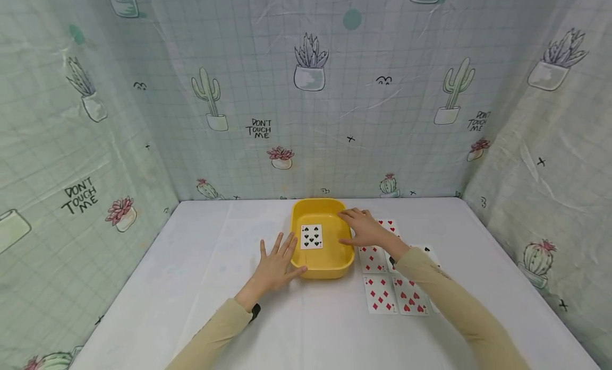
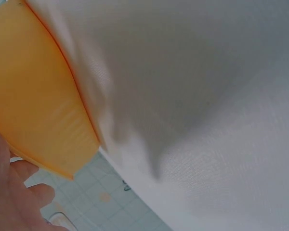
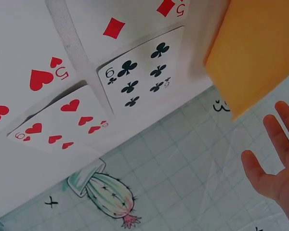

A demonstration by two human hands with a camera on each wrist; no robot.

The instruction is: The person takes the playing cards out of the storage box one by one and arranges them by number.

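A yellow plastic tray with rounded corners stands toward the back of the white table. One playing card of spades lies face up inside it. Fingers spread wide, my left hand is at the tray's left wall, fingertips along the rim; the left wrist view shows its fingers beside the tray wall. On the opposite side, my right hand reaches over the right rim, thumb and fingers apart. In the right wrist view its fingers are parted, with nothing between them.
Right of the tray, face-up cards lie in rows, among them a seven of diamonds, a seven of hearts and a six of clubs. My right forearm covers part of them. A cactus-print curtain encloses the table's back and sides.
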